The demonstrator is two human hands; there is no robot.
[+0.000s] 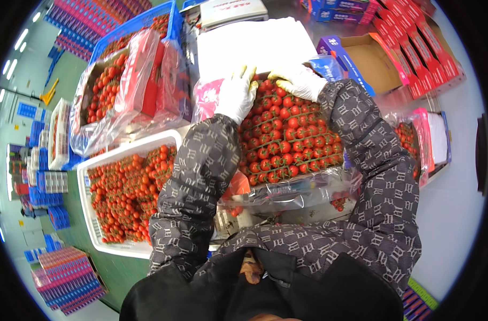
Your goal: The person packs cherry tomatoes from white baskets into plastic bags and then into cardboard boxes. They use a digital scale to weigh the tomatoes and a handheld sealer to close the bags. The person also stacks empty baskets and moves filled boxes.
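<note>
A box packed with rows of red cherry tomatoes on green vines [290, 136] lies right before me. Clear plastic film [292, 194] hangs over its near side. My left hand [236, 96], in a white glove with yellowed fingertips, is at the far left corner of the box. My right hand [302, 82], gloved alike, reaches over the far edge, its fingertips at the last row of tomatoes. Whether either hand grips anything is hidden. Beside the left hand lies pink-printed plastic film [207, 98]. A blue-printed plastic piece [328, 67] lies beyond the right hand.
A white crate [173, 138] of loose vine tomatoes stands at left. Behind it are a film-lined tomato box [137, 86] and a blue crate [172, 24]. A white sheet [254, 44] lies ahead. At right are an open cardboard box [372, 60] and red cartons [420, 48].
</note>
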